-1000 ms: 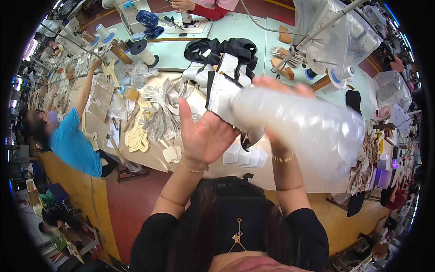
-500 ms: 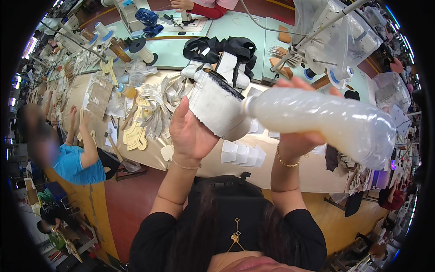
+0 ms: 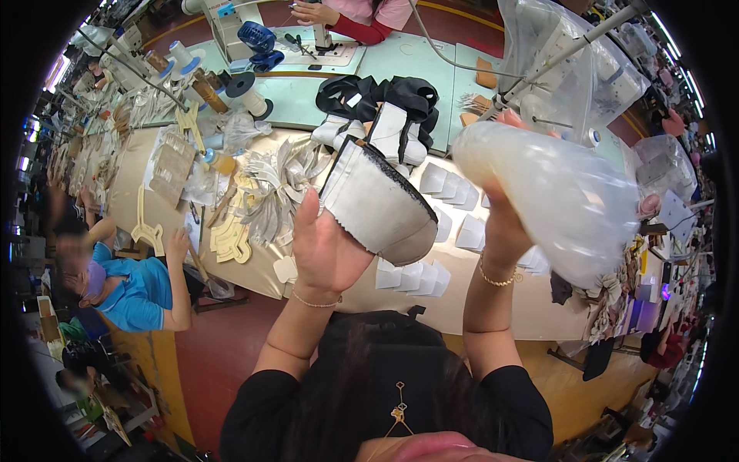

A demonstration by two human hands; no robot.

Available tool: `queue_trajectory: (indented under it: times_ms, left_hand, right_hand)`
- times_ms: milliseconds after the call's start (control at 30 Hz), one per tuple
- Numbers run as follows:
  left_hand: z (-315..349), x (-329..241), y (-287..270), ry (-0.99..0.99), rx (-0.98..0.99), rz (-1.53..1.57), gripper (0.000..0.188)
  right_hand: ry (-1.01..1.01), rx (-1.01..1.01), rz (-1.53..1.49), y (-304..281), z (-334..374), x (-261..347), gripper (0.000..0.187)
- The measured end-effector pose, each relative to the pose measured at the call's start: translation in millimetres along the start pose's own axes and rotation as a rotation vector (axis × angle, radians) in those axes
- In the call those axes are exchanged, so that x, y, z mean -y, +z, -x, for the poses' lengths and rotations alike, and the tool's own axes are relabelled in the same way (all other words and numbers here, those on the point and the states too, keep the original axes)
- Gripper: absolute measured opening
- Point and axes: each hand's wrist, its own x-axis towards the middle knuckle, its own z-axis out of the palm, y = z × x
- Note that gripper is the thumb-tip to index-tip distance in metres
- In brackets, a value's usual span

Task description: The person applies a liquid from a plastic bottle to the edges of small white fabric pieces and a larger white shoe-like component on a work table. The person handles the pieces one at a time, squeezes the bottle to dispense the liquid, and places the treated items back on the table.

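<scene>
In my left hand (image 3: 327,250) is an off-white shoe upper piece (image 3: 381,212), resting against the palm and fingers with the thumb raised apart. A dark edge runs along its upper right side. Off to the right, my right hand (image 3: 504,227) is wrapped round a translucent plastic bottle (image 3: 554,200), smeared by motion; its contents look whitish. The bottle is tilted and apart from the upper piece. Beyond my left hand's fingers stand white shoe uppers (image 3: 387,127) with black straps (image 3: 377,96). Fanned white cut pieces (image 3: 412,277) lie under the held piece.
More white pieces (image 3: 450,186) lie between my hands. Left on the table (image 3: 135,192) are grey strips (image 3: 281,177), cream cut parts (image 3: 231,231) and a small amber bottle (image 3: 219,159). A blue-shirted person (image 3: 135,285) sits left; another person's hands (image 3: 314,14) are at a sewing machine opposite.
The bottle has swung right, away from the upper piece, which its neck was beside. My left hand has tilted the piece, showing more dark edge. The blue-shirted person has shifted, one arm now lower.
</scene>
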Motion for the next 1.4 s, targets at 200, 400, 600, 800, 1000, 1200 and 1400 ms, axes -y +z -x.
queue_trajectory:
  times_ms: [200, 400, 600, 800, 1000, 1200, 1400]
  left_hand:
    - [-3.8, -1.0, 7.9, -0.099, -0.028, 0.038, 0.083]
    - [-8.2, -15.3, 2.8, -0.045, -0.124, 0.242, 0.08]
    - [-7.8, -6.1, -13.7, -0.136, -0.025, 0.443, 0.07]
    - [-0.6, 1.6, -13.3, -0.02, 0.138, 0.257, 0.057]
    - [0.1, 5.8, -6.1, 0.037, 0.24, 0.059, 0.064]
    - [2.9, 11.6, -12.0, 0.027, 0.238, 0.005, 0.069]
    - [5.6, 3.6, -15.1, -0.014, 0.112, -0.124, 0.083]
  right_hand:
    - [-0.028, 0.149, 0.158, -1.3, -7.3, 1.1, 0.068]
    - [0.024, -0.091, -0.233, 1.2, 0.8, 14.7, 0.083]
    - [-0.098, -0.057, -0.119, 13.6, 17.4, 3.1, 0.089]
    - [-0.079, -0.03, -0.09, 15.3, 20.4, -2.6, 0.09]
    - [-0.089, 0.079, -0.16, 13.9, 14.2, 1.0, 0.079]
    - [0.045, -0.083, -0.32, 14.3, 10.6, -0.4, 0.087]
    - [-0.119, -0.194, -0.152, 9.9, -13.4, -7.6, 0.081]
